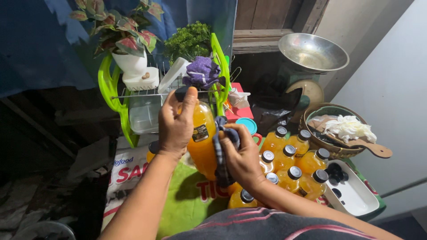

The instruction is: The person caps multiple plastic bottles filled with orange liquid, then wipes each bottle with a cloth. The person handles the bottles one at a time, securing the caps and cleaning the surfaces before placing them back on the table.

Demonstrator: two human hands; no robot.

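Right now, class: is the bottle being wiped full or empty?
Full, nearly. Orange liquid fills the bottle up to its neck, while the left hand grips its top and the right hand presses a dark cloth against it.

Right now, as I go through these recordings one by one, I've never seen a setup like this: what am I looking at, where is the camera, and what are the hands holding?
There is no machine here: a person's two bare hands, filmed by one camera worn on the head, looking down. The left hand grips a large bottle of orange liquid near its dark cap. The right hand presses a dark cloth against the bottle's side. To the right stand smaller capped bottles of the same liquid, beside a white tray with loose dark caps. Behind are a green rack, a woven basket and a metal bowl.
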